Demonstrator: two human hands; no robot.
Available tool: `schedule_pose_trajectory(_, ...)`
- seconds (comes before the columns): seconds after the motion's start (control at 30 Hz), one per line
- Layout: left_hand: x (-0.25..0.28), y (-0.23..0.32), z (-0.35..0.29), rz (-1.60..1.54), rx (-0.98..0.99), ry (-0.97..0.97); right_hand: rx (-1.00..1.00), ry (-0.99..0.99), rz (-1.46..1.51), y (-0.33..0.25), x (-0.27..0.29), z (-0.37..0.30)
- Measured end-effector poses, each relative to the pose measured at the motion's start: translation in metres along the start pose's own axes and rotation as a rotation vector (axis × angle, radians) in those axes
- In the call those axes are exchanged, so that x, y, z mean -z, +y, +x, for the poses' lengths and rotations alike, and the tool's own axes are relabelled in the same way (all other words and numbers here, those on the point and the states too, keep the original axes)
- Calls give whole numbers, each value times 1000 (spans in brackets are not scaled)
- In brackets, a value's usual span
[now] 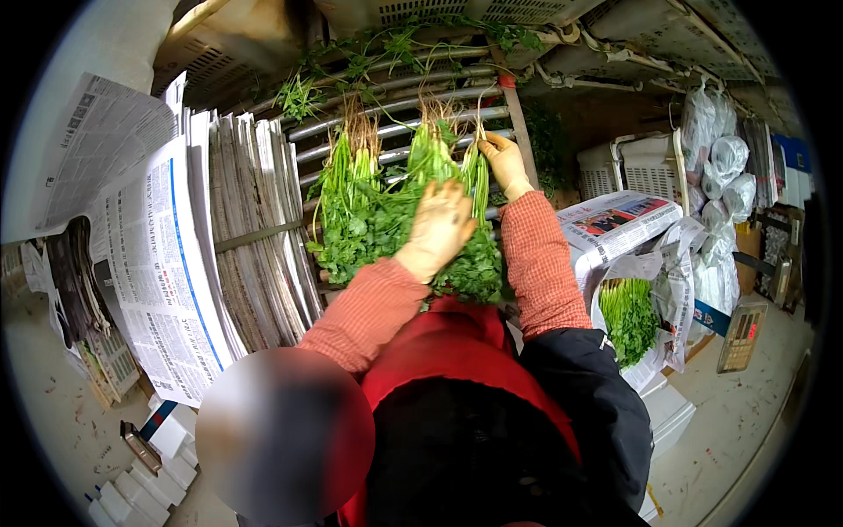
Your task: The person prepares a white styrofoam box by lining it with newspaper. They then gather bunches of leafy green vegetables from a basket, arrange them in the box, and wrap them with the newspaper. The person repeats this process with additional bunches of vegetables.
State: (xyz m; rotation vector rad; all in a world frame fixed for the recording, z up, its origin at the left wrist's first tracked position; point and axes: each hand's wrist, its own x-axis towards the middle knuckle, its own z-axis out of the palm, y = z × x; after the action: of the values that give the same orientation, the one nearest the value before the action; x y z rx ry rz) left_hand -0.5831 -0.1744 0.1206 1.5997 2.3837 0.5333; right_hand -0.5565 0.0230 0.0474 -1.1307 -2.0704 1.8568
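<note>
Three bunches of leafy green herbs with pale roots lie side by side on a rack of grey metal bars point(395, 105). Both hands wear yellowish gloves, and the sleeves are red checked. My left hand point(439, 224) lies over the leafy lower part of the middle herb bunch point(426, 158), fingers curled into it. My right hand point(505, 162) grips the stems of the right herb bunch point(477, 180) just below its roots. The left herb bunch point(347, 189) lies untouched beside them.
A strapped stack of newspapers point(255, 228) stands left of the rack, with loose open sheets point(149, 255) beyond it. At the right is a newspaper-lined box of more greens point(628, 316), white crates point(632, 167), tied plastic bags point(716, 158) and a scale point(742, 334). White foam boxes point(149, 457) sit lower left.
</note>
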Motion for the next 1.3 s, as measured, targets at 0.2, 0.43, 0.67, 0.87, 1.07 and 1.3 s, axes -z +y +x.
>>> schedule_pose_trajectory(0.2, -4, -28, -19, -73, 60, 185, -79, 27, 166, 4, 0, -6)
schedule_pose_trajectory(0.43, -2, -12, -1, -68, 161, 210, 43, 259, -260, 1, 11, -14)
schedule_pose_trajectory(0.67, 13, 15, 26, -109, 157, 289, 2, 149, -448, -7, 16, -8)
schedule_pose_trajectory(0.87, -12, 6, 82, -278, 525, -56, 85, 166, -112, 7, 14, -14)
schedule_pose_trajectory(1.07, -19, -15, 86, -450, 649, -168, 202, 17, 374, 13, 8, -19)
schedule_pose_trajectory(1.3, -17, -18, 77, -823, 886, 31, 7, -13, 311, -11, -3, -18)
